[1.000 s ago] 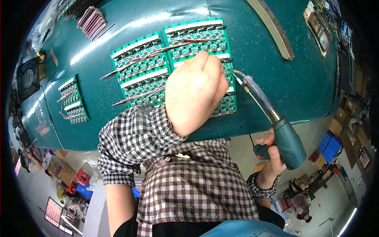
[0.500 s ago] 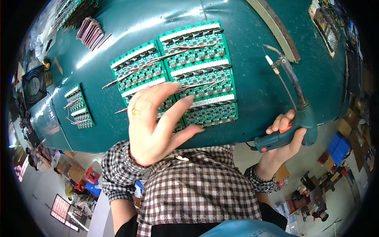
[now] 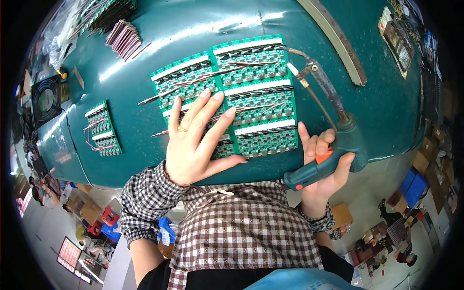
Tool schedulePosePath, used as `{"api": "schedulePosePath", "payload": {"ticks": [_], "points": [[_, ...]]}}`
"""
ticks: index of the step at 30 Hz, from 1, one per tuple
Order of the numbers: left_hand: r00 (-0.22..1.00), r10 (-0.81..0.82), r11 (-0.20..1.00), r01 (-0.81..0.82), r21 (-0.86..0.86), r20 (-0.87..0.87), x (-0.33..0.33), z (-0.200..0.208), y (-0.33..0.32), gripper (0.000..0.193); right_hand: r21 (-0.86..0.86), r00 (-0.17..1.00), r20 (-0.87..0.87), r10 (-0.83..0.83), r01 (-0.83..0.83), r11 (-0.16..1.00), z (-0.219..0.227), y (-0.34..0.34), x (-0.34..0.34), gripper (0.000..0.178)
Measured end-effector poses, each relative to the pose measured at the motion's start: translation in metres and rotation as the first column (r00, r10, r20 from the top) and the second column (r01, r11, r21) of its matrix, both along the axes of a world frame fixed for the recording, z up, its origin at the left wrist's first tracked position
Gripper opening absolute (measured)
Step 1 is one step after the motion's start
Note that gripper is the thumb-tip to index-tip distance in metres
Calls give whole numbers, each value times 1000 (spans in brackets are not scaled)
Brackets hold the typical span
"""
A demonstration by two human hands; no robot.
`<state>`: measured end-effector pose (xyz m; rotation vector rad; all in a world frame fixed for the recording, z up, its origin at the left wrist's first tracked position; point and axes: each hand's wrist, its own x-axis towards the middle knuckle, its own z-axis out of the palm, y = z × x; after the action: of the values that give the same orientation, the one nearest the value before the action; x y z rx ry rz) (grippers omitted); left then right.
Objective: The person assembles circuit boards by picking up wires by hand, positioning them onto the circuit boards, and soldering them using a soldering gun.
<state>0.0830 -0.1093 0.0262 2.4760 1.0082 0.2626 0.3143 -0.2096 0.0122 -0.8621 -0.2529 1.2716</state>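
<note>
Two green circuit board panels lie side by side, a left panel [image 3: 164, 92] and a right panel [image 3: 263, 139], with white strips, black leads and red-black wires [image 3: 193, 79] across them. My left hand [image 3: 195, 137] rests spread and palm down over the lower left panel and the seam, hiding part of both. In my right hand [image 3: 321, 181] is a dark green soldering gun [image 3: 350, 137] with an orange trigger, fingers wrapped round its handle. Its bent tip reaches the right panel's top right corner, by the end of the black leads; I cannot tell whether it touches.
A smaller wired board [image 3: 104, 130] lies at the left, near a black fan [image 3: 46, 99]. Bundled wires [image 3: 124, 38] and stacked boards [image 3: 113, 17] are at the far left. A long bar [image 3: 336, 43] and a worn tray [image 3: 396, 41] lie at the far right.
My left hand has come down flat onto the boards from a raised, curled pose. The soldering gun has moved left, bringing its tip to the right panel's upper corner.
</note>
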Motion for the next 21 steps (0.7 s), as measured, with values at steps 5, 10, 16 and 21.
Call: {"api": "schedulePosePath", "payload": {"ticks": [5,10,16,21], "points": [[998,55,998,-55,5,11,16,-2,-2,83,22,995,89,-55,54,998,2,12,5,51],[996,82,996,-81,-27,31,27,4,4,78,85,992,103,-73,64,994,0,22,24,48],[895,360,891,-413,187,264,-23,5,48,39,113,984,98,-147,136,984,-7,18,40,48],[782,581,796,-604,42,224,-57,3,88,11,115,994,68,-80,72,991,-5,26,36,49]]}}
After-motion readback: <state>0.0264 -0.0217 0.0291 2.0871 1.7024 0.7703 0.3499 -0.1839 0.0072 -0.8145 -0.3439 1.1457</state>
